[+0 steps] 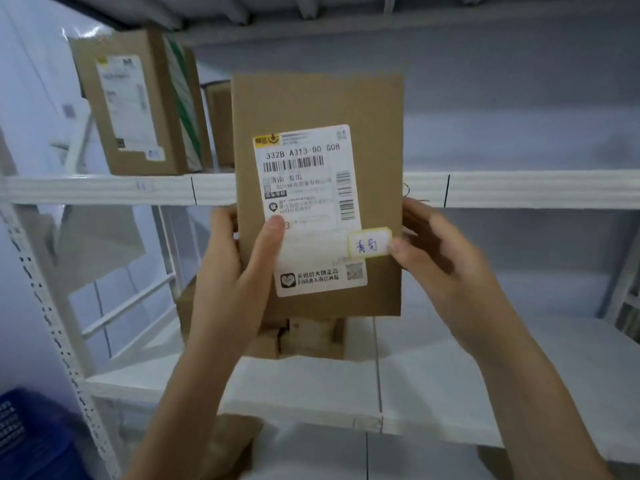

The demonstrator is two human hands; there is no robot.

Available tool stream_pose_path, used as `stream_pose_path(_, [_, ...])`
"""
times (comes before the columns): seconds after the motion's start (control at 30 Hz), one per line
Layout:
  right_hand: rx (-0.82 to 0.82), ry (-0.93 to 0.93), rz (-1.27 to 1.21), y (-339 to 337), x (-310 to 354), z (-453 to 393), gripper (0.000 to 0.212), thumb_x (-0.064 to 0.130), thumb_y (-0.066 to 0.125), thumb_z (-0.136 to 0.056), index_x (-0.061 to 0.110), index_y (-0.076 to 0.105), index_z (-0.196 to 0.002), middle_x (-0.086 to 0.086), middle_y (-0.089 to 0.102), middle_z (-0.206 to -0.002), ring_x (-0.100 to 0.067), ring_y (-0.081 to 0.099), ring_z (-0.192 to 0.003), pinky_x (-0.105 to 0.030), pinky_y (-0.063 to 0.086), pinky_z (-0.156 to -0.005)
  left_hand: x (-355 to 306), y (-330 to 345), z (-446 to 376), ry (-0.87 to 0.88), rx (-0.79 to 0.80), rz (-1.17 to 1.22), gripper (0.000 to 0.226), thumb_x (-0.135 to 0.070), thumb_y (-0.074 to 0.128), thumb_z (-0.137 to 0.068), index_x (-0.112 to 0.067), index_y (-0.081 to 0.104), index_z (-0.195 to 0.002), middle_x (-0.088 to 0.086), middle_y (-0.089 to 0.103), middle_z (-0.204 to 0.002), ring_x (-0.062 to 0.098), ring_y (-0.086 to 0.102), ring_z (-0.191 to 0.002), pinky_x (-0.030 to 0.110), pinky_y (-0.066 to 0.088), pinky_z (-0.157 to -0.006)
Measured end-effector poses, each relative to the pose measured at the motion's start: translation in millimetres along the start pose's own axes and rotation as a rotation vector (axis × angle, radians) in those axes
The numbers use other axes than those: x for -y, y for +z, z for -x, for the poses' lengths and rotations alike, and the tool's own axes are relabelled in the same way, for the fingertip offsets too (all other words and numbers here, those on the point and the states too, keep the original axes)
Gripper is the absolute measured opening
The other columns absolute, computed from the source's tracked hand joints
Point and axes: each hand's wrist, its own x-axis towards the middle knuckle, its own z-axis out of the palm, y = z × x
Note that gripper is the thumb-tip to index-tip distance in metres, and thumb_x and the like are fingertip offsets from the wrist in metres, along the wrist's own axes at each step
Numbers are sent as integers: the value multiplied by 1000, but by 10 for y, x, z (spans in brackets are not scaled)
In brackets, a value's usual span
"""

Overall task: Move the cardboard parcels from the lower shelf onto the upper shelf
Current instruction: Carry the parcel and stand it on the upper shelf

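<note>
I hold a flat cardboard parcel [311, 105] upright in front of the shelving, its white shipping label facing me. My left hand [239, 265] grips its left edge with the thumb across the label. My right hand [440, 258] grips its right edge near a small yellow-rimmed sticker. The parcel's top reaches above the front rail of the upper shelf [519, 188]. A taller labelled parcel [138, 105] stands on the upper shelf at the left, with another brown box [220, 123] behind it. Below the held parcel, several small cardboard parcels [304, 336] sit on the lower shelf [450, 375].
A white perforated upright [45, 299] of the rack runs down the left side. A blue plastic crate [31, 438] sits at the bottom left. More cardboard [228, 445] shows under the lower shelf. A grey wall lies behind the shelves.
</note>
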Motion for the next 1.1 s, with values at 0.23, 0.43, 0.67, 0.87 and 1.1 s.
stream_pose_path(0.23, [-28,-146,32,105,143,-1005,38,8,53,-92,20,46,-128,5,54,-137,-7,58,-120,-21,52,-94,-149,-217,-1189,133,132,51,49,-31,65,-84,-18,45,-128,-20,62,-99,-20,65,-75,7,54,-65])
stream_pose_path(0.43, [-90,-100,167,242,153,-1716,44,6,49,-94,15,40,-136,0,50,-142,-12,46,-133,-33,39,-111,-61,-197,-1982,172,241,38,56,-27,65,-86,-12,46,-137,-21,61,-98,-19,64,-70,3,50,-57])
stream_pose_path(0.67, [-191,37,222,273,-21,-2185,46,2,48,-93,11,37,-138,-4,47,-146,-19,50,-129,-35,44,-107,133,-25,-2518,130,343,55,68,-35,68,-82,-14,43,-142,-7,64,-122,9,63,-107,27,56,-87])
stream_pose_path(0.87, [-282,102,245,85,-143,-2129,44,-2,45,-93,10,39,-136,-4,48,-144,-20,55,-123,-33,48,-100,232,279,-2523,97,404,91,79,-32,71,-81,-11,33,-147,3,55,-139,15,58,-117,33,52,-95])
stream_pose_path(1.1, [-306,111,277,-160,-168,-2043,44,4,46,-95,12,38,-138,-4,50,-143,-21,52,-127,-34,47,-102,238,593,-2451,57,438,163,77,-32,67,-84,-10,30,-148,3,55,-136,12,56,-107,27,50,-89])
